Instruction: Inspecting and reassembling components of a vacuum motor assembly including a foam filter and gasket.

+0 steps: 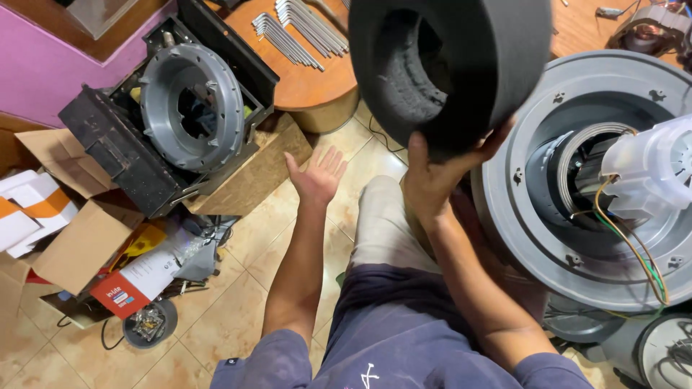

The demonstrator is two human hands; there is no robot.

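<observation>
Hex keys (299, 32), cardboard boxes (68, 248), tiled floor (231, 317)

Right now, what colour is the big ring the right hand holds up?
Black ring, with a dark grey fuzzy lining inside; the head view shows it, gripped by the right hand.

Illumination is even, moderately bright and warm in tone; the source is not in view. Shadows are soft and short. The bore of the black foam ring (450, 68) is nearly unlit, with little surface detail. Below and right of the ring, the white plastic motor cover (649, 173) is overexposed and slightly hazy. Left of the ring, the hex keys (299, 32) show mild glare. Focus is adequate across the frame. The ring's upper edge is cropped. Straight lines bow outward near the frame corners.
</observation>
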